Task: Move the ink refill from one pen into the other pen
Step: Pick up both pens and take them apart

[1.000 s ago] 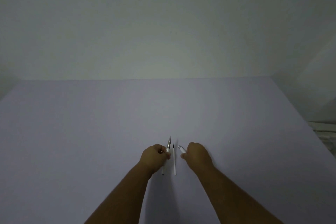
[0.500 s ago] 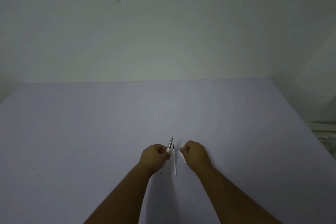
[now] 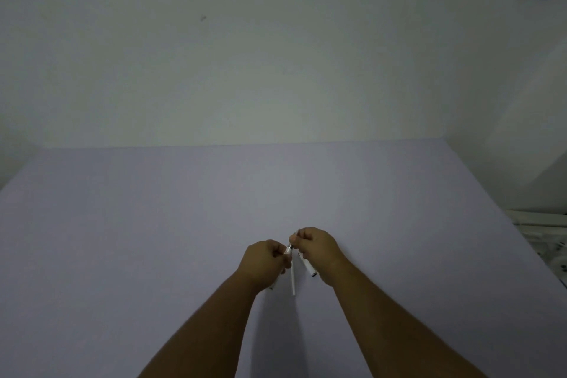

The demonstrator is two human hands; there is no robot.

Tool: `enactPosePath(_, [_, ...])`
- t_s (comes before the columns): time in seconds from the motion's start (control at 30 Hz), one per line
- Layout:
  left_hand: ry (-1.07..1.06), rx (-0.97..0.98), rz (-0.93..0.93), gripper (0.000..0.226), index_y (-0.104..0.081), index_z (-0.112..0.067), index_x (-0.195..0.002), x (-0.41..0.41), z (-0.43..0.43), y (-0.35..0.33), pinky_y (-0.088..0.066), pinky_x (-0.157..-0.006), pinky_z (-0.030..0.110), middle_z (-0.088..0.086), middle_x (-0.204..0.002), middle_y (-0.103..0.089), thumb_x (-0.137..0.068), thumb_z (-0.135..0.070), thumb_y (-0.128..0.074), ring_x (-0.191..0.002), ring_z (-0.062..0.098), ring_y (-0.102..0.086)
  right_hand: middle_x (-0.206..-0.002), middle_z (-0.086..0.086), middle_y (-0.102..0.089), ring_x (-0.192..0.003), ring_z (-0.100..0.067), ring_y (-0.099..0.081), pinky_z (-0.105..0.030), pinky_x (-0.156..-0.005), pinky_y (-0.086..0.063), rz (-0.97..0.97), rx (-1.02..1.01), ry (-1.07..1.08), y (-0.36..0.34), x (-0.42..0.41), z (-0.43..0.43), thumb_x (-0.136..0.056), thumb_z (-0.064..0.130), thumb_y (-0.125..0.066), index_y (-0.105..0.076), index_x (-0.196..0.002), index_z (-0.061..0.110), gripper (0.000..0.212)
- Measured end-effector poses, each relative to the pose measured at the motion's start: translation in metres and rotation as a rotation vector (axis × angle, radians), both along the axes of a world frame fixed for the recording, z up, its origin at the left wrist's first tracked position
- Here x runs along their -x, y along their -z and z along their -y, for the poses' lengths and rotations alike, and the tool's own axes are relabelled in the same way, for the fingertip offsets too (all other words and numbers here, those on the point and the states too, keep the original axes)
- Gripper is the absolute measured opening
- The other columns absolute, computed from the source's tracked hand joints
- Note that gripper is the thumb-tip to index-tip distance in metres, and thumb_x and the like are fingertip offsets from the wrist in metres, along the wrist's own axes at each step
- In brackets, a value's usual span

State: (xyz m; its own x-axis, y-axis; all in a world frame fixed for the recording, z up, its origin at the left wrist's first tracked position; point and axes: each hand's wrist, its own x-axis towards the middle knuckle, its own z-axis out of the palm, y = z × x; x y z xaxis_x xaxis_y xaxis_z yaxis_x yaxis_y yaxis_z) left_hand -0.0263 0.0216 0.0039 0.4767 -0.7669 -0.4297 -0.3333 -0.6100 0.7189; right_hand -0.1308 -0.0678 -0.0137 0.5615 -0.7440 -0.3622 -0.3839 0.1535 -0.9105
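My left hand (image 3: 264, 261) is closed around a white pen (image 3: 288, 248). Its metal tip points up and away, and its rear end pokes out below the fist. My right hand (image 3: 317, 247) pinches that pen's tip with thumb and forefinger. On the table between my hands lies a thin white stick (image 3: 293, 281), probably the ink refill, pointing away from me. A second white pen part (image 3: 308, 268) with a dark end lies slanted just under my right hand; I cannot tell whether the hand touches it.
The lilac table (image 3: 153, 239) reaches to a pale wall at the back. Its right edge runs diagonally, and beyond it at the far right sit white objects (image 3: 540, 224).
My right hand has put down the white pen part it held and moved left and up to the tip of the pen in my left hand. The left hand barely moved.
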Motion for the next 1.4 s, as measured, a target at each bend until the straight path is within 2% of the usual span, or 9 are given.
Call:
enactPosePath(0.17, [-0.042, 0.045, -0.104, 0.018, -0.070, -0.007, -0.099, -0.001, -0.001, -0.009, -0.050, -0.063, 0.022, -0.001, -0.074, -0.067, -0.092, -0.015, -0.056, -0.063, 0.009, -0.059, -0.084, 0.003, -0.066, -0.075, -0.010, -0.056, -0.024, -0.074, -0.046, 0.131, -0.128, -0.031, -0.010, 0.004, 0.004, -0.090, 0.008, -0.055, -0.069, -0.085, 0.019, 0.018])
enactPosePath(0.33, [-0.020, 0.042, -0.046, 0.015, -0.068, -0.014, -0.085, 0.002, 0.002, -0.016, -0.045, -0.049, 0.019, -0.004, -0.066, -0.062, -0.091, -0.016, -0.055, -0.061, 0.012, -0.057, -0.073, -0.002, -0.061, -0.068, -0.014, -0.053, -0.026, -0.068, -0.047, 0.004, -0.135, 0.048, -0.013, 0.001, 0.009, -0.083, 0.032, -0.068, -0.066, -0.075, 0.015, 0.018])
enactPosePath(0.5, [-0.023, 0.035, -0.016, 0.013, -0.069, -0.015, -0.088, 0.003, 0.005, -0.019, -0.041, -0.040, 0.015, -0.008, -0.063, -0.061, -0.091, -0.018, -0.056, -0.055, 0.006, -0.054, -0.079, -0.004, -0.064, -0.070, -0.012, -0.053, -0.023, -0.064, -0.045, 0.093, -0.167, 0.040, -0.018, 0.000, 0.012, -0.085, 0.008, -0.063, -0.068, -0.081, 0.015, 0.009])
enactPosePath(0.63, [-0.021, 0.044, -0.017, 0.011, -0.066, -0.015, -0.088, 0.003, 0.006, -0.022, -0.041, -0.041, 0.016, -0.008, -0.063, -0.060, -0.091, -0.018, -0.057, -0.053, 0.004, -0.053, -0.070, -0.003, -0.060, -0.065, -0.014, -0.052, -0.029, -0.071, -0.047, 0.023, -0.122, 0.105, -0.019, -0.002, 0.011, -0.083, 0.025, -0.069, -0.062, -0.068, 0.015, 0.019])
enactPosePath(0.8, [-0.021, 0.034, -0.011, 0.011, -0.067, -0.014, -0.089, 0.004, 0.006, -0.022, -0.040, -0.040, 0.016, -0.009, -0.062, -0.059, -0.090, -0.015, -0.057, -0.053, 0.003, -0.053, -0.076, -0.006, -0.061, -0.067, -0.014, -0.051, -0.025, -0.069, -0.046, 0.131, -0.225, 0.091, -0.021, -0.003, 0.012, -0.086, 0.004, -0.062, -0.068, -0.084, 0.006, 0.007])
enactPosePath(0.93, [-0.031, 0.033, -0.022, 0.013, -0.068, -0.012, -0.089, 0.005, 0.006, -0.022, -0.041, -0.042, 0.017, -0.007, -0.063, -0.060, -0.091, -0.016, -0.056, -0.052, 0.005, -0.053, -0.071, -0.002, -0.059, -0.066, -0.013, -0.053, -0.031, -0.075, -0.048, -0.034, -0.127, 0.095, -0.022, -0.003, 0.011, -0.082, 0.028, -0.070, -0.065, -0.081, 0.010, 0.019])
enactPosePath(1.1, [-0.039, 0.040, -0.016, 0.017, -0.071, -0.008, -0.096, 0.006, 0.005, -0.023, -0.040, -0.043, 0.018, -0.006, -0.065, -0.061, -0.090, -0.017, -0.057, -0.054, 0.006, -0.054, -0.075, -0.002, -0.060, -0.069, -0.011, -0.053, -0.024, -0.071, -0.046, 0.121, -0.194, 0.098, -0.022, -0.002, 0.011, -0.085, 0.006, -0.063, -0.068, -0.101, 0.003, 0.017])
enactPosePath(1.23, [-0.038, 0.038, -0.007, 0.017, -0.070, -0.009, -0.097, 0.006, 0.006, -0.023, -0.040, -0.041, 0.016, -0.008, -0.063, -0.060, -0.092, -0.017, -0.056, -0.054, 0.004, -0.053, -0.076, 0.000, -0.059, -0.070, -0.012, -0.053, -0.027, -0.071, -0.047, 0.035, -0.138, 0.144, -0.021, -0.001, 0.011, -0.082, 0.028, -0.069, -0.063, -0.089, 0.011, 0.019])
enactPosePath(1.4, [-0.034, 0.031, 0.011, 0.017, -0.070, -0.009, -0.097, 0.005, 0.005, -0.022, -0.040, -0.041, 0.016, -0.008, -0.064, -0.060, -0.091, -0.018, -0.057, -0.054, 0.004, -0.053, -0.084, -0.006, -0.063, -0.072, -0.013, -0.053, -0.026, -0.074, -0.047, 0.090, -0.151, 0.098, -0.021, 0.000, 0.013, -0.087, 0.005, -0.059, -0.067, -0.086, 0.014, 0.012])
